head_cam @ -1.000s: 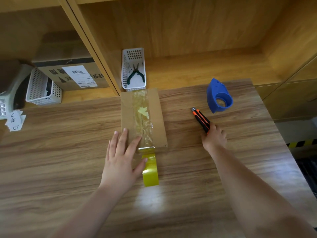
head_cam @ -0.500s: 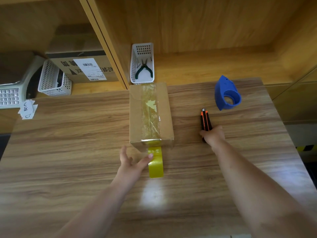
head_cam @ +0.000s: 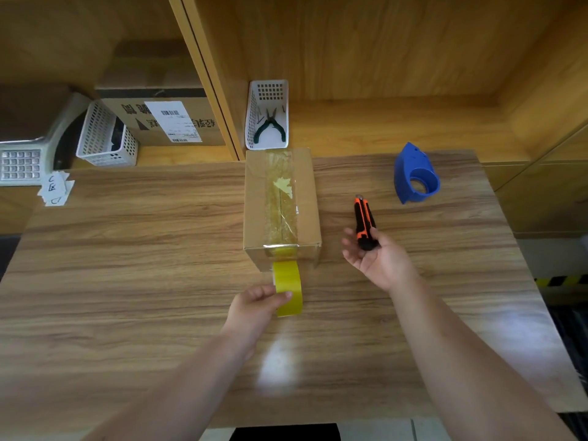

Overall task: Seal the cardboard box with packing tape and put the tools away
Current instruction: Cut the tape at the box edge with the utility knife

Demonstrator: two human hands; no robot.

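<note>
A small cardboard box [head_cam: 254,202] stands on the wooden table, with a strip of clear yellowish tape [head_cam: 281,205] along its top seam. The tape runs over the near edge to a yellow roll [head_cam: 289,289] lying flat on the table. My left hand [head_cam: 254,308] pinches that roll at its left side. My right hand [head_cam: 375,257] is lifted palm up to the right of the box and holds an orange and black utility knife [head_cam: 364,222] by its near end. A blue tape dispenser [head_cam: 415,176] sits empty at the far right.
A white basket [head_cam: 269,90] with pliers stands on the shelf right behind the box. Left of the divider are another white basket [head_cam: 101,135], a labelled carton [head_cam: 165,120] and a scale [head_cam: 22,160]. Paper slips [head_cam: 55,189] lie at the table's far left corner.
My left hand left the box top, slid down to the tape roll and gripped it. My right hand picked the knife up off the table and turned palm up.
</note>
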